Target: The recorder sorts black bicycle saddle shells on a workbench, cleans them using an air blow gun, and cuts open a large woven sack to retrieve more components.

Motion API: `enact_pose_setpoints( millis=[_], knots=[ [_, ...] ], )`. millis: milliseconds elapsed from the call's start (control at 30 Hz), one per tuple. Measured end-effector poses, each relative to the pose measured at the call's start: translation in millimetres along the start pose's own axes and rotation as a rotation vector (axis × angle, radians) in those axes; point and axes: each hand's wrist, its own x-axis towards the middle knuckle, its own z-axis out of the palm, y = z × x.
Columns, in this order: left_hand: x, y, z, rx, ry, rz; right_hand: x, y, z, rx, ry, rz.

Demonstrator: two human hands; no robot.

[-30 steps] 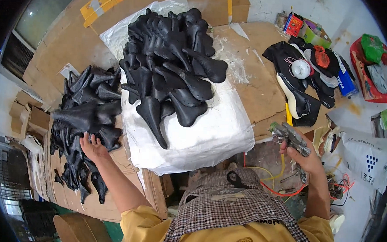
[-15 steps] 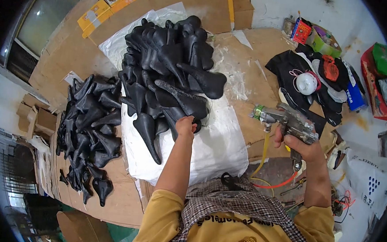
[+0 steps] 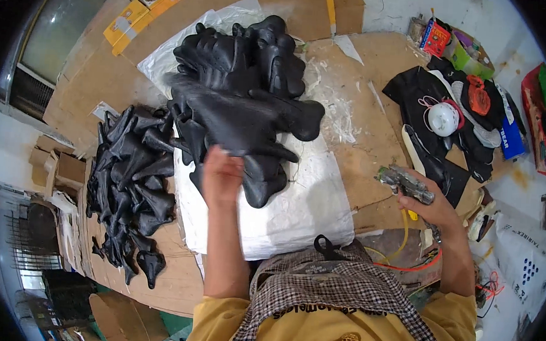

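A black piece shaped like a bicycle saddle [image 3: 226,114] is raised above a heap of similar black saddles [image 3: 268,51] on white sheeting [image 3: 282,224]. My left hand [image 3: 222,177] grips its near edge. That hand is blurred, and its fingertips are partly hidden by the piece. Off to the right, my right hand [image 3: 434,205] is closed round the handle of a metal spray gun [image 3: 406,184], whose nozzle points left. A yellow hose and an orange hose [image 3: 414,265] run from below the gun.
Left of the sheeting, a second heap of black saddles [image 3: 132,174] lies on cardboard [image 3: 176,271]. At the right are dark shoe parts or cloth [image 3: 409,91], a white ball-like item [image 3: 444,118], a blue box [image 3: 512,138] and a white plastic bag [image 3: 521,254].
My left hand has moved left and lifted a saddle from the heap. The spray gun has shifted slightly right and down, its nozzle turned a little.
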Motion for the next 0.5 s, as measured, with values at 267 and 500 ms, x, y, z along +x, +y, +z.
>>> enact_pose_setpoints(
  millis=[267,500],
  knots=[
    [63,8,-84,0.566,0.364,0.064,26,6,24,0.049,-0.059,-0.030],
    [74,-6,-48,0.638,0.224,0.214,13,-17,21,0.235,-0.134,-0.029]
  ],
)
